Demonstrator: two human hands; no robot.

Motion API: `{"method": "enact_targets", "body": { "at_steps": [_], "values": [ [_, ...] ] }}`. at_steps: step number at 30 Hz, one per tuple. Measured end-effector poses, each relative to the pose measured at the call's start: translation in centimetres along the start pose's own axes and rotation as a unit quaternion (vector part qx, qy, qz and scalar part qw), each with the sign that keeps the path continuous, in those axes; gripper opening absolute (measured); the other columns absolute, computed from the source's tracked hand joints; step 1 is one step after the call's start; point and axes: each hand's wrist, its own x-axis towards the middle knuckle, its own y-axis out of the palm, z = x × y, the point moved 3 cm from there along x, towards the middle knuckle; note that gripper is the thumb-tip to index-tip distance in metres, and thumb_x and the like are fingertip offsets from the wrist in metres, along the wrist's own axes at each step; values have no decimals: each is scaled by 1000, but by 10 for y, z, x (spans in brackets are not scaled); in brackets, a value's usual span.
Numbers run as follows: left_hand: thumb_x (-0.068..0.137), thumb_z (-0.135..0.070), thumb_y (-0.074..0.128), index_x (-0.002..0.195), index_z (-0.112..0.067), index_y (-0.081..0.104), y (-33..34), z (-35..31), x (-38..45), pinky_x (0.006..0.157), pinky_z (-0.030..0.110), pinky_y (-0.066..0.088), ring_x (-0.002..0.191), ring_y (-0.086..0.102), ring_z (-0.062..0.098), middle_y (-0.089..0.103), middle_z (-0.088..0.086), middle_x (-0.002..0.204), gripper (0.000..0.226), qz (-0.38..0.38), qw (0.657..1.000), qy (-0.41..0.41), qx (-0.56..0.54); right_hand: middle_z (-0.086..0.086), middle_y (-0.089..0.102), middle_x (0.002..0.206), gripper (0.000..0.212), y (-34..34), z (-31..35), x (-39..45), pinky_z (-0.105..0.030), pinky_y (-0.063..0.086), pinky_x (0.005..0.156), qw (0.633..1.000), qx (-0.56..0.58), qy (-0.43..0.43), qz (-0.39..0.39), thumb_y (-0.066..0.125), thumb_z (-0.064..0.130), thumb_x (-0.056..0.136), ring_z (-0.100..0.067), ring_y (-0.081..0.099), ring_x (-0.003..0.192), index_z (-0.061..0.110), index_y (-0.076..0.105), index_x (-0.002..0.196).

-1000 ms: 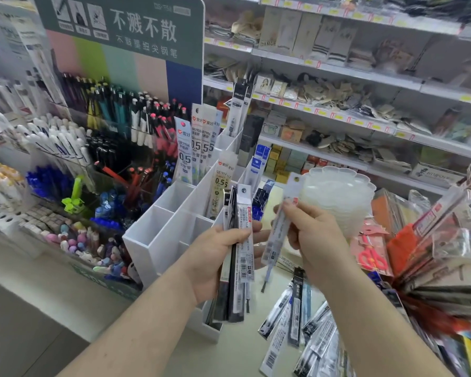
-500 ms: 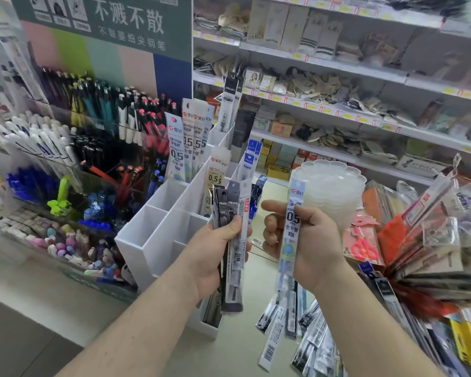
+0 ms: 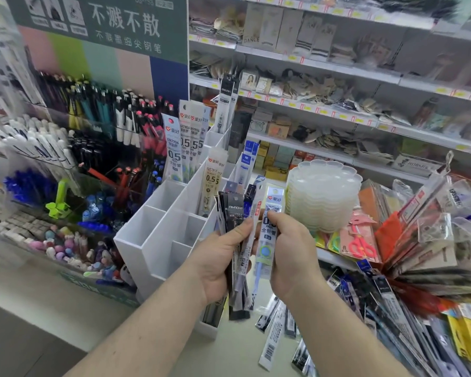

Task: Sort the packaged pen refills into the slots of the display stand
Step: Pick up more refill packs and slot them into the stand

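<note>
Left hand (image 3: 218,263) grips a fanned bundle of refill packs (image 3: 235,240), mostly black packaging, thumb across the front, packs upright with tops above the fist and tails hanging below it. Right hand (image 3: 288,254) pinches a single pale-blue refill pack (image 3: 269,235) marked 0.5 mm, thumb on its face, fingers curled behind; pack is upright and just beside the left-hand bundle, edges touching or nearly so, can't tell which. Both hands sit in front of the white display stand (image 3: 158,240), just right of its front slots. Stand is a stepped grid of open-top slots: the front and left ones visible are bare inside; farther back a slot holds a beige-printed 0.55 refill pack (image 3: 212,183), behind that a group of white 0.5 refill packs (image 3: 186,137), and at the rear tall black-headed packs (image 3: 227,104) stand upright. Loose refill packs (image 3: 280,330) lie scattered on the counter (image 3: 38,289) below and to the right of the hands. Stack of clear scalloped plastic trays (image 3: 324,191) behind the right hand. Pink scissors in a pack (image 3: 360,244) to the right of that. Pen display rack (image 3: 93,126) to the left of the stand, green sign board (image 3: 120,25) above it. Store shelves (image 3: 337,72) in the background, contents blurred.
</note>
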Motion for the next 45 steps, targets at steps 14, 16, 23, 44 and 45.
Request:
{"method": "enact_targets", "body": {
  "at_steps": [14, 16, 23, 44, 45],
  "values": [
    [68, -20, 81, 82, -16, 76, -5, -8, -10, 60, 32, 47, 69, 63, 27, 74, 13, 80, 16, -93, 972, 162, 140, -13, 76, 89, 37, -3, 7, -5, -38, 58, 60, 998, 12, 39, 41, 49, 18, 97, -26, 73, 73, 16, 81, 80],
    [81, -5, 75, 79, -15, 72, -6, -8, -11, 44, 22, 43, 53, 60, 19, 70, 8, 68, 10, -107, 980, 147, 83, -12, 76, 79, 40, -4, 13, -9, -34, 57, 51, 994, 60, 63, 69, 42, 19, 102, -24, 71, 61, 7, 78, 91],
    [84, -2, 73, 74, -21, 77, -8, -12, -14, 46, 26, 44, 50, 54, 18, 71, 8, 69, 22, -141, 957, 195, 159, -21, 75, 89, 40, -6, 15, -8, -39, 59, 56, 997, 49, 7, 61, 44, 20, 100, -31, 74, 74, 11, 80, 86],
    [88, -8, 72, 72, -30, 77, -12, -94, -74, 42, 18, 43, 63, 70, 9, 74, -2, 71, 27, -209, 901, 345, 158, -4, 59, 51, 26, 32, 74, 28, -22, 46, 43, 982, -95, -161, 33, 60, 12, 99, -12, 55, 42, 7, 63, 73],
    [88, -7, 72, 73, -26, 76, -13, -101, -78, 41, 18, 42, 61, 68, 9, 73, -3, 71, 25, -210, 902, 351, 140, -5, 61, 53, 24, 40, 79, 29, -23, 50, 45, 978, -99, -179, 43, 61, 10, 98, -13, 59, 44, 5, 60, 75]
  ]
}}
